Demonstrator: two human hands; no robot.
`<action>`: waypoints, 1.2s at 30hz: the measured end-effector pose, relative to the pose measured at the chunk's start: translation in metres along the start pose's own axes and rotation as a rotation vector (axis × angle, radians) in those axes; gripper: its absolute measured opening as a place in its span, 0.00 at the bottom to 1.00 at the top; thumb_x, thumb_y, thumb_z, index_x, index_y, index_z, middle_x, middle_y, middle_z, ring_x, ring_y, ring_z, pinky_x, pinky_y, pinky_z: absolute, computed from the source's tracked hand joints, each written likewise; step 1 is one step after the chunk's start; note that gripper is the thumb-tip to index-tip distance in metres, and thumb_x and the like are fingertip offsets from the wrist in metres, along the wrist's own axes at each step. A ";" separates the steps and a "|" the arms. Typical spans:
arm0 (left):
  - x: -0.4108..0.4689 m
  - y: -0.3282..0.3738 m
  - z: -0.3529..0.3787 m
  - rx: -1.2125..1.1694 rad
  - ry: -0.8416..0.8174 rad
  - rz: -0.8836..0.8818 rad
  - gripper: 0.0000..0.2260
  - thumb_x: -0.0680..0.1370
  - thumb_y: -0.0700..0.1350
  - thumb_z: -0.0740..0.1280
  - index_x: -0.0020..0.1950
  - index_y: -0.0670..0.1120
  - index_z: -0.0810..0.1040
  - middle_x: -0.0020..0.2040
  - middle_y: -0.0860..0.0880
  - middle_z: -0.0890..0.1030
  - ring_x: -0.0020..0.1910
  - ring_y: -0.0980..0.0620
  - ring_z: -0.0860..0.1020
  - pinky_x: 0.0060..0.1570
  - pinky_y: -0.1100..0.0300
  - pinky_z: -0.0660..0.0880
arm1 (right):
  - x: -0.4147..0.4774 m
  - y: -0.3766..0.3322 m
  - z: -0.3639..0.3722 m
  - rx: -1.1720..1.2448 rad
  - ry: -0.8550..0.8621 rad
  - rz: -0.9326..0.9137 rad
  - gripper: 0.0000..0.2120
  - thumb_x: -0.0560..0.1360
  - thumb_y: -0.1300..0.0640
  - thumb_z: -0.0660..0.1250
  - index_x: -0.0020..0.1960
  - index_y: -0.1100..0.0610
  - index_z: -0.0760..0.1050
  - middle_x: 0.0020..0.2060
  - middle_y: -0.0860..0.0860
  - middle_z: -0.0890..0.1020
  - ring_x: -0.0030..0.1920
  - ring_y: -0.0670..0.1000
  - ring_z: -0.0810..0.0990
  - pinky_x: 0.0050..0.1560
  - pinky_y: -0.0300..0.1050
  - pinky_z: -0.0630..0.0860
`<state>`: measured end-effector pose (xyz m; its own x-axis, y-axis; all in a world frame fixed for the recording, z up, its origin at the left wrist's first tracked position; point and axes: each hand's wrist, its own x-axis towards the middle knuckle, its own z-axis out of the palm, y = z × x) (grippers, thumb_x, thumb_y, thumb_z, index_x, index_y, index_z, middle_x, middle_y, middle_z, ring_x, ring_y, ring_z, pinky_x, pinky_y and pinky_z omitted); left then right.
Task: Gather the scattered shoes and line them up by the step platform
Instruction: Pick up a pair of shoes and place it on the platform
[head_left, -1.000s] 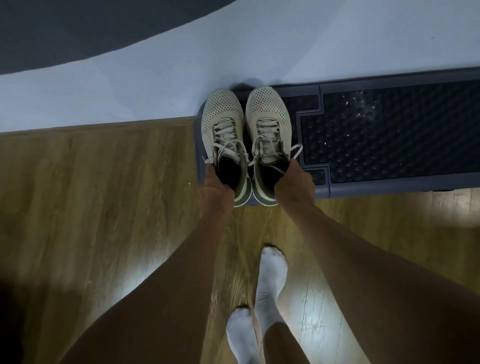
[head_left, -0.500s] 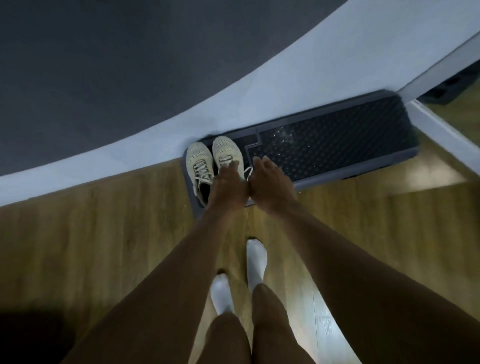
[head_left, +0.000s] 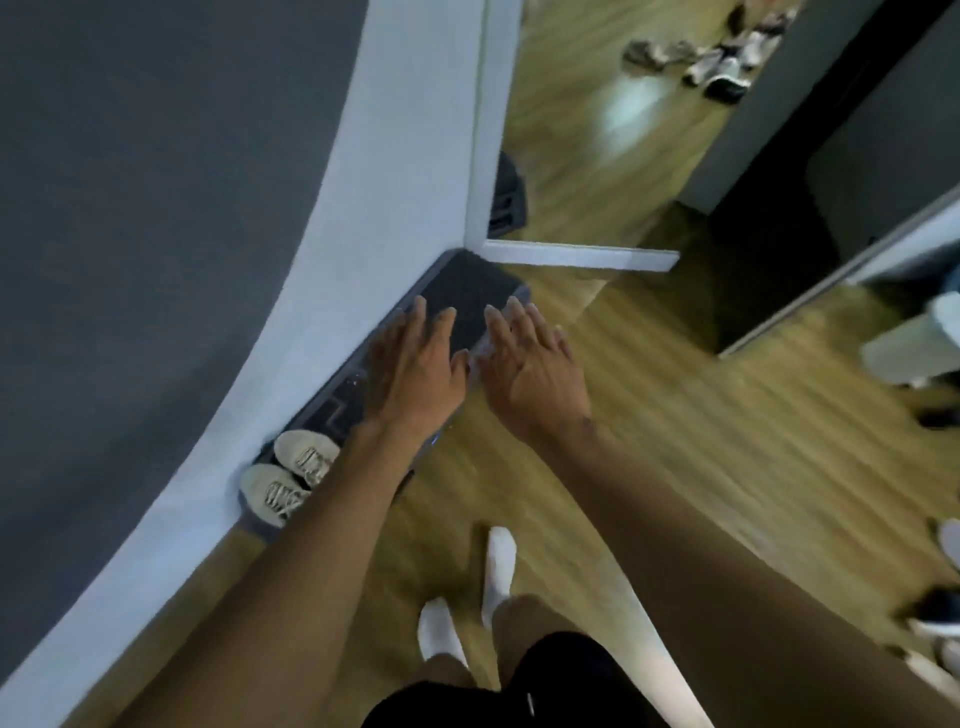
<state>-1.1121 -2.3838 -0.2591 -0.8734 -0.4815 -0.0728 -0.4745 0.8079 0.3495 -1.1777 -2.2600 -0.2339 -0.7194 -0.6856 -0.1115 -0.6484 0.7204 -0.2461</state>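
A pair of cream mesh sneakers (head_left: 291, 475) stands side by side on the near end of the dark step platform (head_left: 467, 291), toes toward the wall. My left hand (head_left: 415, 364) and my right hand (head_left: 530, 364) hover over the platform's middle with fingers spread, holding nothing. Both hands are well clear of the sneakers. Several scattered shoes (head_left: 711, 57) lie on the wood floor far away, seen at the top right. More shoes (head_left: 940, 613) lie at the right edge.
The platform lies along a white baseboard (head_left: 322, 291) under a dark grey wall. A white corner trim (head_left: 576, 254) ends it. My socked feet (head_left: 467, 597) stand on wood flooring. A white object (head_left: 914, 343) sits at the right.
Both hands let go of the cream sneakers and lifted away with fingers spread. My view swung right, bringing the far scattered shoes into sight.
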 end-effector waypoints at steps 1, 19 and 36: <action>-0.002 0.021 -0.005 0.022 0.004 0.065 0.25 0.80 0.52 0.58 0.76 0.49 0.59 0.78 0.42 0.56 0.76 0.41 0.56 0.74 0.44 0.54 | -0.015 0.013 -0.012 -0.006 0.026 0.041 0.27 0.82 0.46 0.47 0.78 0.52 0.49 0.78 0.54 0.51 0.78 0.54 0.48 0.76 0.56 0.50; -0.139 0.469 0.095 0.138 -0.228 0.944 0.28 0.79 0.60 0.57 0.76 0.53 0.57 0.78 0.46 0.55 0.77 0.45 0.53 0.75 0.44 0.48 | -0.359 0.315 -0.106 0.039 0.327 0.936 0.27 0.80 0.42 0.51 0.76 0.51 0.54 0.77 0.54 0.56 0.77 0.55 0.52 0.75 0.60 0.52; -0.288 0.709 0.273 0.273 -0.591 1.448 0.28 0.77 0.60 0.57 0.76 0.53 0.58 0.77 0.45 0.58 0.76 0.43 0.56 0.73 0.42 0.52 | -0.564 0.477 -0.054 0.155 0.257 1.589 0.28 0.80 0.43 0.52 0.76 0.52 0.55 0.75 0.54 0.60 0.75 0.56 0.58 0.71 0.59 0.57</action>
<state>-1.2265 -1.5795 -0.2457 -0.4712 0.8586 -0.2017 0.8138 0.5115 0.2761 -1.0948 -1.5237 -0.2364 -0.6355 0.7499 -0.1836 0.7720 0.6206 -0.1372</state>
